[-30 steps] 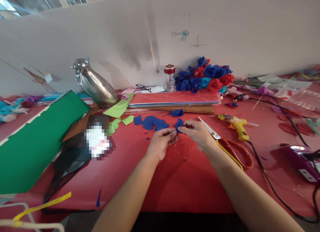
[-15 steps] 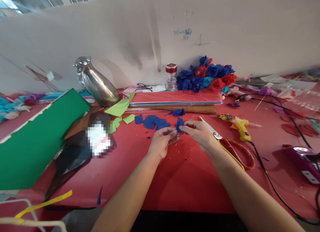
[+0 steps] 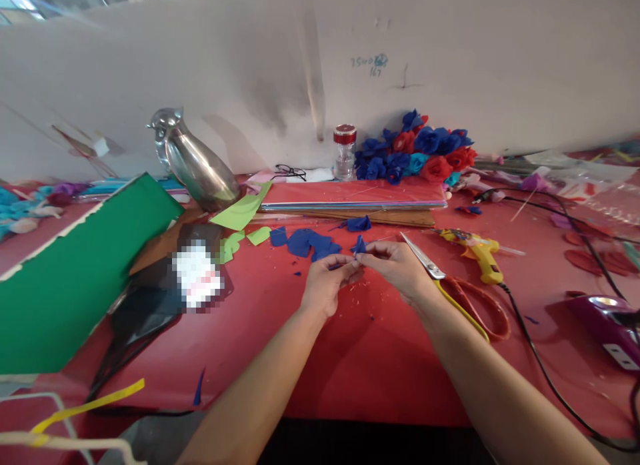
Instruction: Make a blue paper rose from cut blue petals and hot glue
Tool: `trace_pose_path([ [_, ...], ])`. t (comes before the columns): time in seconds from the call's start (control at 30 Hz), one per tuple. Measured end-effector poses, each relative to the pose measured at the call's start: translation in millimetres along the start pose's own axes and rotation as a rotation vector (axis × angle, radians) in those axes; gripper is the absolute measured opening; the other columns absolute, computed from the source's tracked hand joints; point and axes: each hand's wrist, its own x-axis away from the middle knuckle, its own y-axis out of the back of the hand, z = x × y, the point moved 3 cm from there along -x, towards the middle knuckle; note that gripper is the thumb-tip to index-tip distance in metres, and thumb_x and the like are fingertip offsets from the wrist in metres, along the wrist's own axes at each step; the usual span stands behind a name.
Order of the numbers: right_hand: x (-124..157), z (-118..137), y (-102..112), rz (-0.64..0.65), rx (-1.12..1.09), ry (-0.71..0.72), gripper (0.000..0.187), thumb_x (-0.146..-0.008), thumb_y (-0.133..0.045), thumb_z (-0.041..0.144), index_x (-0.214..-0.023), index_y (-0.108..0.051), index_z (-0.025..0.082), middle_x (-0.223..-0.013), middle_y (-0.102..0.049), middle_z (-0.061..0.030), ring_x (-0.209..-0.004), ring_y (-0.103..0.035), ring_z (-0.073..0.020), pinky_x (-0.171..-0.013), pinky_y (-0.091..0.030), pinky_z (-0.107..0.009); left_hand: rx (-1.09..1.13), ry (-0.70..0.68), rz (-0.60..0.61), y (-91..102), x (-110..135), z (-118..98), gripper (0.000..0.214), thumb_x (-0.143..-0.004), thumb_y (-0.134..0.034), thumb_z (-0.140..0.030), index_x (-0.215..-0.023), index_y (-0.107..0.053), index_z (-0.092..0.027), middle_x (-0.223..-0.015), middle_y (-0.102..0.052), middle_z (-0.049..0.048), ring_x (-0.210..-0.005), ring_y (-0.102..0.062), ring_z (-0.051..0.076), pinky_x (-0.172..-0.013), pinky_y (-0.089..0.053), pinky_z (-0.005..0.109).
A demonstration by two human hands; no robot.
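Observation:
Over the red tabletop [image 3: 350, 371], my left hand [image 3: 327, 281] and my right hand [image 3: 393, 265] meet, fingertips together. Pinched between them is a small piece of blue crepe paper [image 3: 359, 245], its top standing above the fingers and its lower part hidden. Cut blue paper pieces [image 3: 307, 243] lie just behind my left hand. Another folded blue piece [image 3: 359, 223] rests farther back. Beside my right wrist are large scissors [image 3: 430, 261] with red and yellow handles, blades pointing away. A yellow glue gun [image 3: 477, 255] lies to their right.
A steel jug [image 3: 197, 165] stands back left, near a green board [image 3: 85, 278]. Paper sheets [image 3: 350, 193] are stacked at the back, with a lidded glass jar [image 3: 345, 151] and red and blue paper flowers [image 3: 415, 148] behind. The glue gun's black cord [image 3: 530, 351] runs down the right.
The fingers of both hands have closed further over the blue paper piece, so less of it shows. The view has shifted slightly; the other things lie as before.

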Motion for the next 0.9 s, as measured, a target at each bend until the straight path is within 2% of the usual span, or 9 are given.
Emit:
trace_pose_path([
  [0.2, -0.7, 1.1, 3.3, -0.009, 0.050, 0.016, 0.018, -0.063, -0.060, 0.035, -0.058, -0.062, 0.018, -0.062, -0.062, 0.0008, -0.064, -0.053, -0.0152, -0.063, -0.038, -0.027, -0.034, 0.001, 0.024, 1.1, 0.5, -4.6, 0.021, -0.051, -0.080, -0.027, -0.061, -0.067, -0.013, -0.061, -0.061, 0.0007, -0.058, -0.055, 0.010, -0.065, -0.045, 0.026],
  [0.4, -2.0, -0.7, 4.2, -0.008, 0.028, -0.007, 0.017, -0.062, -0.062, 0.035, -0.061, -0.066, 0.018, -0.063, -0.064, 0.0005, -0.068, -0.056, -0.0161, -0.065, -0.040, -0.027, 0.006, 0.057, 0.064, -0.5, 1.8, -9.5, 0.024, -0.045, -0.083, -0.024, -0.061, -0.069, -0.013, -0.067, -0.062, 0.0009, -0.064, -0.058, 0.012, -0.073, -0.048, 0.031],
  [0.63, -1.5, -2.4, 4.3, -0.073, -0.019, -0.036, 0.024, -0.064, -0.060, 0.037, -0.065, -0.070, 0.016, -0.069, -0.069, -0.0029, -0.069, -0.059, -0.0169, -0.068, -0.042, -0.028, 0.064, 0.075, 0.035, 0.4, 0.7, -8.0, 0.026, -0.042, -0.084, -0.026, -0.058, -0.067, -0.013, -0.062, -0.063, -0.0005, -0.062, -0.057, 0.010, -0.073, -0.048, 0.028],
  [0.9, -1.3, -5.0, 3.0, -0.038, 0.025, -0.022, 0.024, -0.067, -0.057, 0.036, -0.067, -0.071, 0.017, -0.070, -0.070, -0.0027, -0.075, -0.062, -0.0197, -0.070, -0.043, -0.029, 0.026, 0.057, 0.002, 1.2, -0.6, -5.5, 0.022, -0.045, -0.081, -0.025, -0.056, -0.066, -0.014, -0.056, -0.060, -0.0011, -0.055, -0.054, 0.009, -0.064, -0.044, 0.026],
])
